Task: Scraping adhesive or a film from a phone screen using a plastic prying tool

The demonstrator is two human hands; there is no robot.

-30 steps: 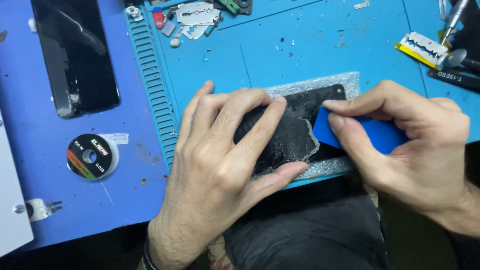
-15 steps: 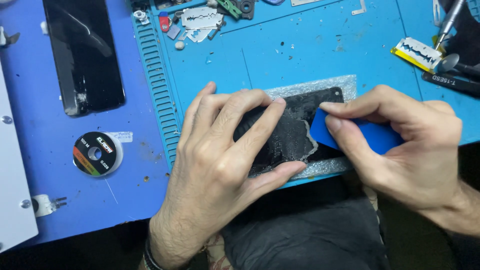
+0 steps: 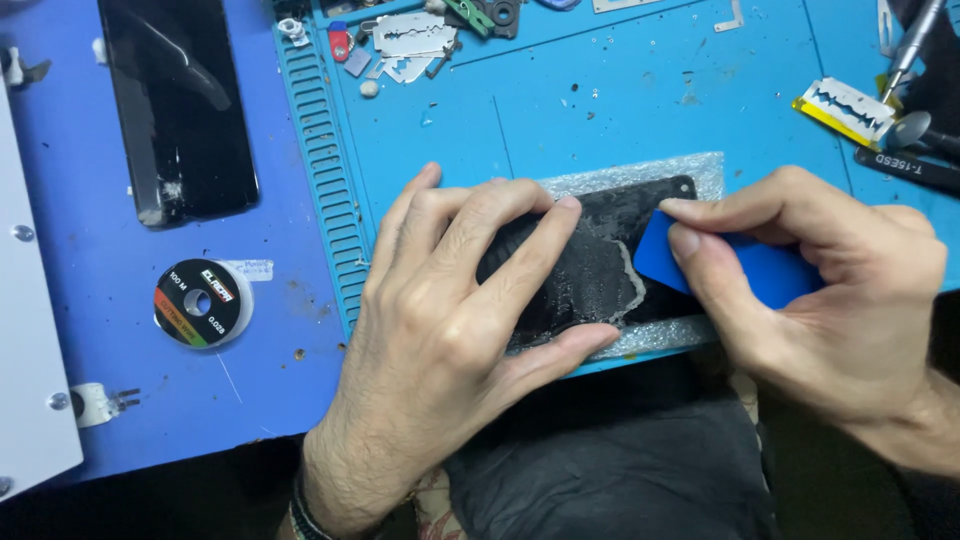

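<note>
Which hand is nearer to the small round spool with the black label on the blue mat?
Left. The left hand lies just right of the small round spool, pressing the black panel; the right hand is far beyond it, holding the blue plastic card.

A dark phone lies face up at the upper left of the blue worktop, and below it sits a small round spool with a striped label. Loose metal parts are heaped at the top of the ribbed teal mat. A razor blade on yellow paper lies at the upper right, beside a screwdriver. A white panel borders the left edge.
</note>
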